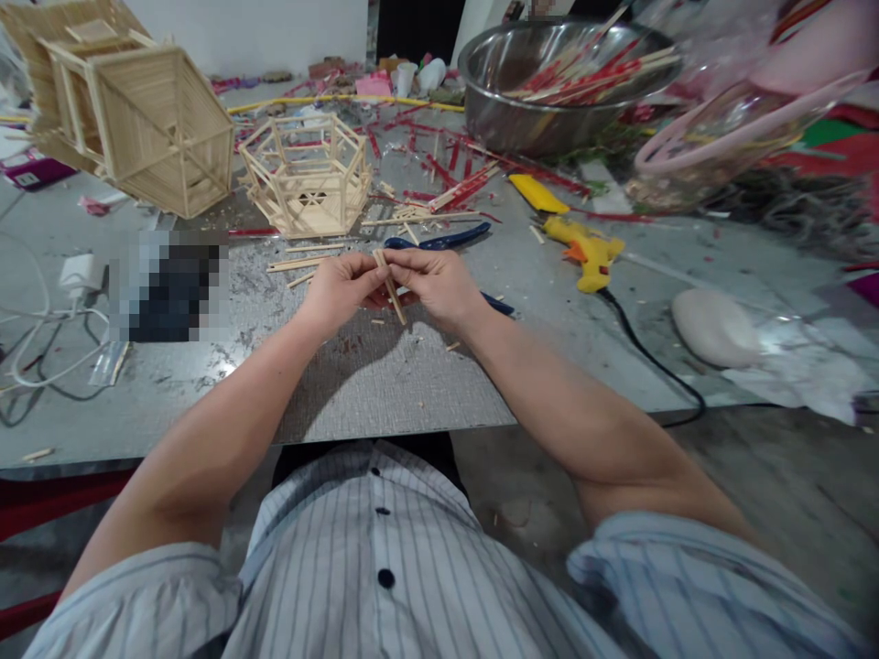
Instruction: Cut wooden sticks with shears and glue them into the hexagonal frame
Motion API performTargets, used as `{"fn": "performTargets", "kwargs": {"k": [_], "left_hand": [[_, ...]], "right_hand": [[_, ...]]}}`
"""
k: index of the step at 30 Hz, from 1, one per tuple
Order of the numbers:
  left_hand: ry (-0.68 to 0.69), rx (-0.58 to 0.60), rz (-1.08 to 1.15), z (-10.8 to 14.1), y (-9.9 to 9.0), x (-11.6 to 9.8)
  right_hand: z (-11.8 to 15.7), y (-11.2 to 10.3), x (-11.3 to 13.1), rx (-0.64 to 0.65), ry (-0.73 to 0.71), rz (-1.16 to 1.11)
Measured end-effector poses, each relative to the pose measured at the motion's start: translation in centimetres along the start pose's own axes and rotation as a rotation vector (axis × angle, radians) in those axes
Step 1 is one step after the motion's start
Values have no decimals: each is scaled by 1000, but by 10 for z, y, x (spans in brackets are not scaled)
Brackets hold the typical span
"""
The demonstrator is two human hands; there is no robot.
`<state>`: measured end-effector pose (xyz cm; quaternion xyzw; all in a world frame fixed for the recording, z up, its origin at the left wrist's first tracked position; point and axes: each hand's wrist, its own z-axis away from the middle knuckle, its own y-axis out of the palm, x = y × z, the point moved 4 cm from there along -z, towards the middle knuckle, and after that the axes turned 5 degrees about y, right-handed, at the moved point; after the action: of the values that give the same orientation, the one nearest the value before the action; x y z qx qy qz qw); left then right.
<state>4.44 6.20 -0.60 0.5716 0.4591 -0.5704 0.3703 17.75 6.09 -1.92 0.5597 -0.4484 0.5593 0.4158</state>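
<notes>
Both my left hand (pixel 345 288) and my right hand (pixel 434 284) are closed on short wooden sticks (pixel 394 291), which slant down between my fingers over the table's front. The fingertips of the two hands almost meet at the sticks' upper end. Just behind my right hand lies a pair of blue-handled pliers (pixel 453 240), partly hidden by it. More loose sticks (pixel 298 264) lie left of and behind my left hand. Beyond them stands a small open frame of sticks (pixel 309 178), many-sided with a slatted base.
A larger stick-built model (pixel 161 133) rests tilted at the back left. To the right are a yellow glue gun (pixel 583 252) with a black cord, a steel bowl (pixel 508 124) of red-wrapped sticks and a white rounded object (pixel 714 328). White cables and a charger (pixel 81 275) lie left.
</notes>
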Motion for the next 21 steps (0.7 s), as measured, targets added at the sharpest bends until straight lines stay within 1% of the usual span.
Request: {"fn": "performTargets", "kwargs": {"k": [5, 9, 13, 16, 19, 21], "left_hand": [[20, 16, -1, -1, 0, -1], [27, -10, 5, -1, 0, -3], [33, -116, -7, -2, -6, -4], [78, -203, -21, -4, -13, -5], [113, -253, -29, -6, -17, -4], [122, -264, -25, -7, -18, -3]], "right_hand": [[1, 1, 2, 14, 14, 25], [2, 3, 4, 20, 43, -8], [2, 1, 6, 6, 83, -42], [0, -2, 5, -1, 105, -23], [-2, -2, 2, 43, 133, 23], [-2, -1, 0, 72, 128, 40]]}}
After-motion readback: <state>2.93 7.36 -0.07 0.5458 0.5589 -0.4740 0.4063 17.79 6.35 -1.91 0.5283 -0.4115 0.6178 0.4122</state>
